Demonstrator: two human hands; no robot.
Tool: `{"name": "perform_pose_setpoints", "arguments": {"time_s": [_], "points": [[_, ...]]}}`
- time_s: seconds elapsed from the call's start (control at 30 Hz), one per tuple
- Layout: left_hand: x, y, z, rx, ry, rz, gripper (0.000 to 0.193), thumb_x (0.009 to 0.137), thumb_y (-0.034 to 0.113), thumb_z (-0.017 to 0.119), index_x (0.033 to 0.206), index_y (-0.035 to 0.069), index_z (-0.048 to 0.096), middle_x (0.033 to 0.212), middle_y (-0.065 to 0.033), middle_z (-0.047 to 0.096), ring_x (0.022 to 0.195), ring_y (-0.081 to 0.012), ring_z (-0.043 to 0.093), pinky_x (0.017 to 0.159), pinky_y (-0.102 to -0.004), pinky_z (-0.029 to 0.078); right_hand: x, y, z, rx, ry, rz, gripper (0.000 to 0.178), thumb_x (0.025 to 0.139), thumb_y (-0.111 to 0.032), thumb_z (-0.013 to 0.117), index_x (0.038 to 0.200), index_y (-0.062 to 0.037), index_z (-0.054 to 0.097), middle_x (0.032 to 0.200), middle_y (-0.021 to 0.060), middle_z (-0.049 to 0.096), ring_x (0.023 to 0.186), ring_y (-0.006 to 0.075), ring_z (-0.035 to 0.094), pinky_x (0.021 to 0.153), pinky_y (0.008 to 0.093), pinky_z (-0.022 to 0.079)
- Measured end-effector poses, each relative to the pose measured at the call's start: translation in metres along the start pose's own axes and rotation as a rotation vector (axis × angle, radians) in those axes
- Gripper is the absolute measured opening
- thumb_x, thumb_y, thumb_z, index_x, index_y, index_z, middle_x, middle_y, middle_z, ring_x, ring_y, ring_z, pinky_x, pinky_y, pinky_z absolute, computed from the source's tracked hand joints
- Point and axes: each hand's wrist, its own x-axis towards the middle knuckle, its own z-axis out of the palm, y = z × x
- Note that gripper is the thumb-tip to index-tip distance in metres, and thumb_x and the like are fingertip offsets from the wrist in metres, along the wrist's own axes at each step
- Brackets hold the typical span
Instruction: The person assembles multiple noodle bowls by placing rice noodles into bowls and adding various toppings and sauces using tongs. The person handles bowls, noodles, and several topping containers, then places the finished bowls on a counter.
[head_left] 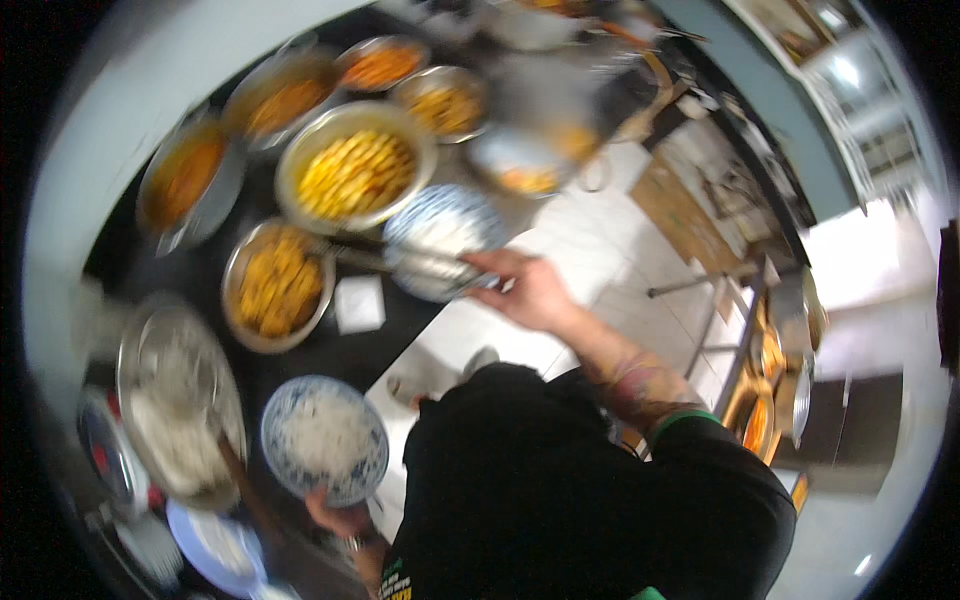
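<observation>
My left hand (338,515) grips the near rim of a blue-and-white patterned plate (273,440) with white rice (326,435) on it. Metal tongs (365,256) are in my right hand (525,290), their tips by the rim of a steel bowl (243,318) of orange-brown fried pieces (275,283). Beneath the tongs stands a second patterned plate (425,200), also holding rice. Motion blurs the tong tips, so I cannot tell whether they touch any food. Beyond them sits a big bowl (288,190) of yellow pieces (357,175).
A large rice pan (128,370) with a wooden-handled ladle (245,480) lies at the left. Pots of orange sauce (150,205) and several food bowls line the dark counter (305,365). A white square (360,304) lies beside the fried-piece bowl. A lavender plate (190,550) is lower left.
</observation>
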Motion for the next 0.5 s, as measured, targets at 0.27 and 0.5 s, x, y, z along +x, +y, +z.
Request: {"name": "perform_pose_setpoints", "arguments": {"time_s": [0.27,0.5], "points": [[0.068,-0.057,0.1,0.324,-0.365,-0.001,0.06,0.074,0.036,0.063,0.124,0.006,0.051,0.124,-0.0191,0.054,0.111,-0.0345,0.054,0.092,-0.0501,0.045,-0.118,0.067,-0.132,0.664,0.463,0.372,0.048,0.083,-0.022,0.072,0.126,-0.0057,0.058,0.104,0.0066,0.068,0.087,0.0133,0.062,0.079,0.0288,0.05],[-0.067,-0.239,0.32,0.391,-0.688,-0.346,0.067,0.07,0.033,0.058,0.131,0.005,0.048,0.128,-0.0159,0.054,0.112,-0.0328,0.055,0.093,-0.0454,0.047,-0.38,0.142,-0.288,0.387,1.138,0.637,0.05,0.085,-0.025,0.07,0.127,-0.0012,0.056,0.094,0.0019,0.066,0.073,0.0053,0.057,0.064,0.0223,0.048]]}}
